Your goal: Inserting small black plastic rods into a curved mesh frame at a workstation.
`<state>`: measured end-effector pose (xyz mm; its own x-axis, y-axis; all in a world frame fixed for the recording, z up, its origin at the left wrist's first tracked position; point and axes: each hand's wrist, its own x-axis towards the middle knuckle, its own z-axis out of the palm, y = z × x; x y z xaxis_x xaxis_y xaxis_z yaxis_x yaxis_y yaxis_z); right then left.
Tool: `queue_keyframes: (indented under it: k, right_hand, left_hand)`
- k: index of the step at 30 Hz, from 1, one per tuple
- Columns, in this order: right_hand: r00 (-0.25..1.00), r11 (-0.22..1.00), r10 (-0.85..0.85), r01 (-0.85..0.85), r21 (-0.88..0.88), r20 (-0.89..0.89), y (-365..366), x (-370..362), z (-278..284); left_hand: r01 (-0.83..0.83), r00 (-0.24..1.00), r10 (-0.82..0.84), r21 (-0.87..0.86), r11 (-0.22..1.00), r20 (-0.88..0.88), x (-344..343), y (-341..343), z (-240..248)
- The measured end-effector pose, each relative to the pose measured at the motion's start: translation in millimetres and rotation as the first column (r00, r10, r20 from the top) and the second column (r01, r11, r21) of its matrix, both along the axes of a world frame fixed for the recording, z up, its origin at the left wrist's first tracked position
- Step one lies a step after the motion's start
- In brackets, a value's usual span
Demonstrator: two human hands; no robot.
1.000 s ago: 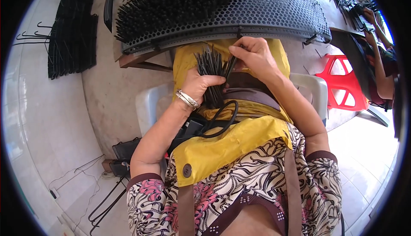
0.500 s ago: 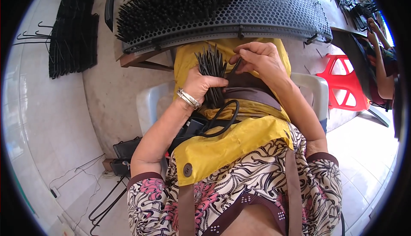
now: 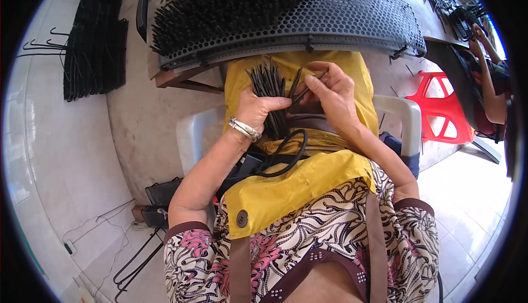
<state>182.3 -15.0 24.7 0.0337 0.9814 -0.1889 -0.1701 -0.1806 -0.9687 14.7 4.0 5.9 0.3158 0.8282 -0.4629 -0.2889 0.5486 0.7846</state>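
Note:
My left hand (image 3: 257, 108) is wrapped round a thick bundle of thin black sticks (image 3: 269, 83), held upright over my lap with the tips fanning out at the top. Just to its right, my right hand (image 3: 333, 89) pinches a single black stick (image 3: 311, 88) between thumb and fingers, slanting down toward the bundle. Another stick (image 3: 295, 82) leans out from the bundle's right side. Beyond both hands lies a black perforated tray (image 3: 366, 18), its left part packed with upright black sticks (image 3: 220, 17).
A yellow apron (image 3: 308, 176) covers my lap, with a black cable loop (image 3: 286, 172) on it. Around me is a pale plastic chair (image 3: 410, 121). On the right stand a red stool (image 3: 440, 108) and another person (image 3: 492, 77). Black racks (image 3: 91, 50) hang at left.
My right hand has turned, and the stick in its pinch now slants more plainly into view. One stick has splayed out on the right of the bundle. My left hand keeps its hold.

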Motion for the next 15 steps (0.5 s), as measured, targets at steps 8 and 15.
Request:
queue_keyframes:
  k: [8, 15]
  right_hand:
    - [0.992, 0.997, 0.061, -0.055, -0.057, 0.113, 5, 6, 5]
    - [0.996, 0.995, 0.091, -0.091, -0.037, 0.004, 9, 13, 2]
  left_hand:
    - [0.046, 0.999, -0.047, -0.027, 0.999, -0.014, -2, -1, 8]
    - [0.087, 0.996, -0.087, 0.001, 0.996, 0.004, -3, 1, 2]
